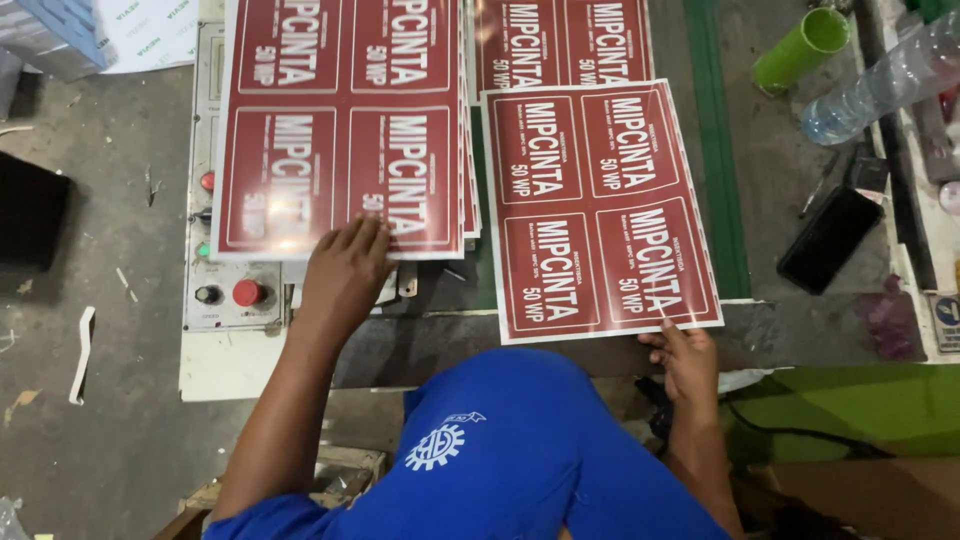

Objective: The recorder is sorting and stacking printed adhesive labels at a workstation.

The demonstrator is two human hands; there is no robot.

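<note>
Red label sheet near the bench's front edge: my right hand pinches its lower corner; my left hand rests flat, fingers open, on the stack.

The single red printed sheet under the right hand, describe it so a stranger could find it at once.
Start at the grey machine table before the person in blue. Right of the thick stack of glossy red label sheets under the left hand lies one loose red sheet with four white-framed panels. It alone sits skewed, its near edge pinched by the right hand.
</note>
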